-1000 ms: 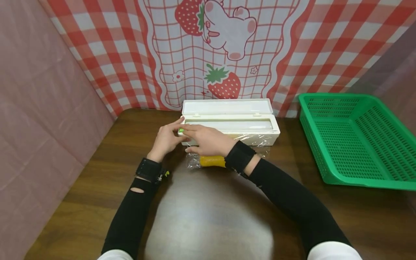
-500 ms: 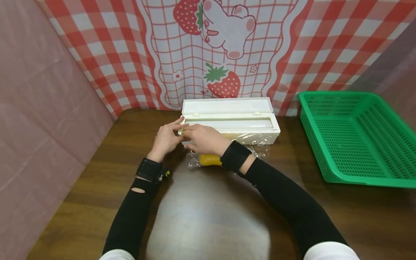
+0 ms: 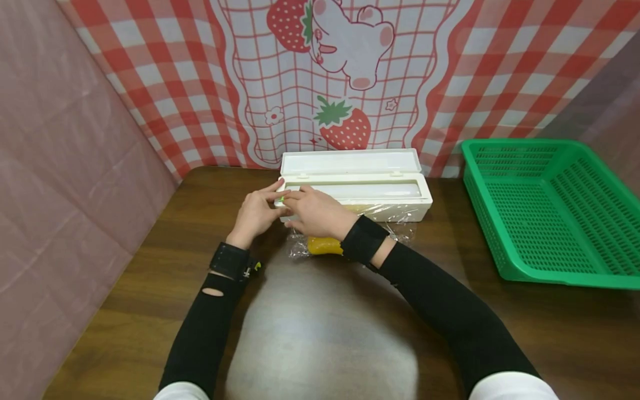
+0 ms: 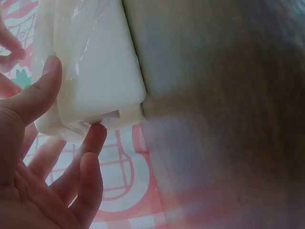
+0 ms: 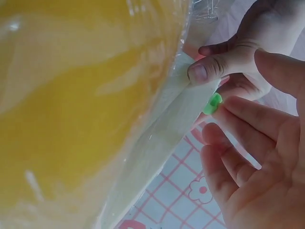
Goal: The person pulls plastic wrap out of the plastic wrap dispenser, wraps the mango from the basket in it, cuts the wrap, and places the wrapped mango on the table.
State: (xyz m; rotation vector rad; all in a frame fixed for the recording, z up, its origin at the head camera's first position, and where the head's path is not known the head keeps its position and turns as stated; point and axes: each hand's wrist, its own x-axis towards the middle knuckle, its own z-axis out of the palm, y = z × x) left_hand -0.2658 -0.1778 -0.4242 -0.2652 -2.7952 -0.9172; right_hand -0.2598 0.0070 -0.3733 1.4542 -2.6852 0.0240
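Note:
A white cling film dispenser stands at the back of the table with its lid raised. My left hand grips its left end, thumb on the front and fingers at the end face. Fingertips of my right hand touch the small green slider cutter at that end, the thumb standing apart. Clear cling film hangs from the dispenser's front over a smooth, elongated yellow item, whose right part is hidden behind my right wrist.
A green plastic basket stands on the right side of the brown wooden table. Behind the dispenser hangs a red-and-white checked cloth with strawberry prints. A pink cloth covers the left side.
My right hand has shifted very slightly at the dispenser's left end, and its fingers have changed their bend over the slider. The left hand and the dispenser stay in place.

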